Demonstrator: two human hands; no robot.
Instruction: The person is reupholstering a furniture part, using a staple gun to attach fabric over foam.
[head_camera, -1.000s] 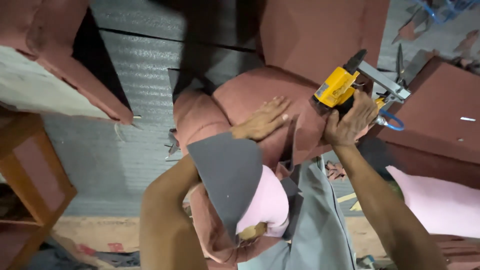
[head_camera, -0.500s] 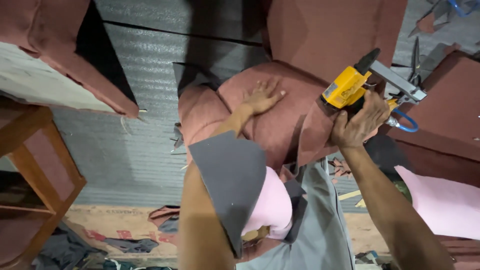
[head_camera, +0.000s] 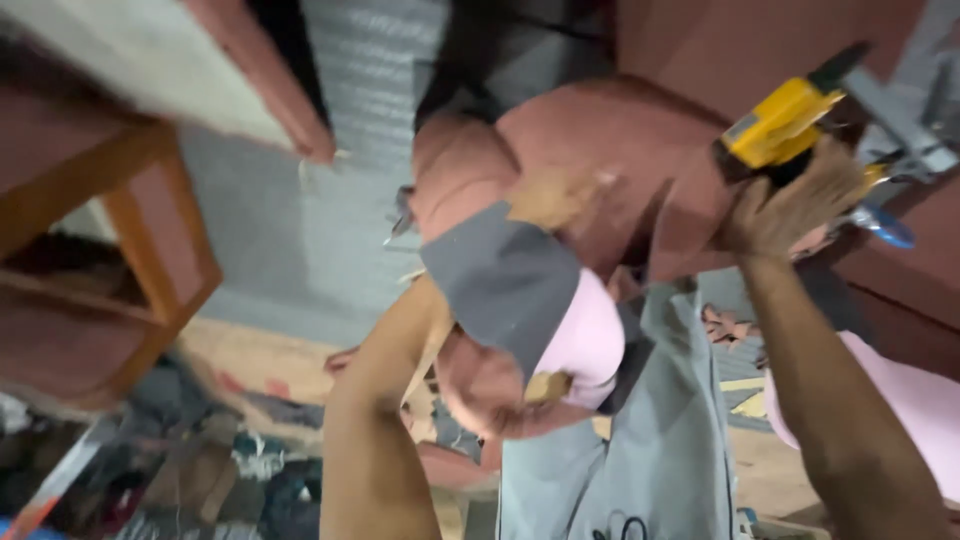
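left hand (head_camera: 555, 200) slid lower on cushion (head_camera: 610, 150), view blurred

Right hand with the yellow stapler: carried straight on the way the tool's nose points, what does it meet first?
Probably the reddish-brown upholstered cushion: the yellow stapler in the right hand angles toward it, though blur hides the gap.
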